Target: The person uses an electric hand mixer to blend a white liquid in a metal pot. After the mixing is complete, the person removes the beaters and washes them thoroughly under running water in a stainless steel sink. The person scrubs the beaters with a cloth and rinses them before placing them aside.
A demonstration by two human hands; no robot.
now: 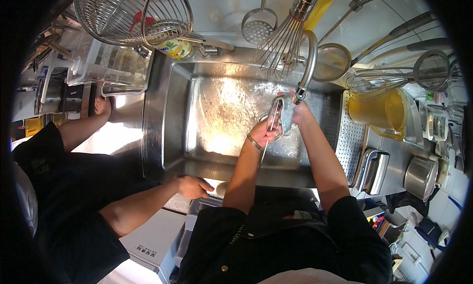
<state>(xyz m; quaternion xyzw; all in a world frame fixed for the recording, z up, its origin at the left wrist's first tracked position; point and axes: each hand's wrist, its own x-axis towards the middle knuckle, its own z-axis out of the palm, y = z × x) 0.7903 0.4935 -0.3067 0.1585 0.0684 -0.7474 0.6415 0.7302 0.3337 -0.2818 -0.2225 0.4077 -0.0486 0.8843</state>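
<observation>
My left hand (pixel 264 132), with a bracelet at its wrist, is closed around a shiny metal utensil (pixel 275 113) over the stainless-steel sink (pixel 175 110). The utensil has a long looped part and a thin rod pointing down towards the front of the basin; its exact kind is unclear. Beside it, my right hand (pixel 301 113) is under the mouth of the curved metal faucet (pixel 309 68). Running water blurs that hand and partly covers its fingers, so I cannot tell whether it grips anything. Water wets the basin floor.
At left, a co-worker's hand (pixel 103 106) rests on the counter and their other hand (pixel 194 187) is by the sink's front edge. A wire basket (pixel 111 16) and whisks (pixel 279 49) hang above. A perforated tray (pixel 347 129) and yellow container (pixel 384 108) stand right.
</observation>
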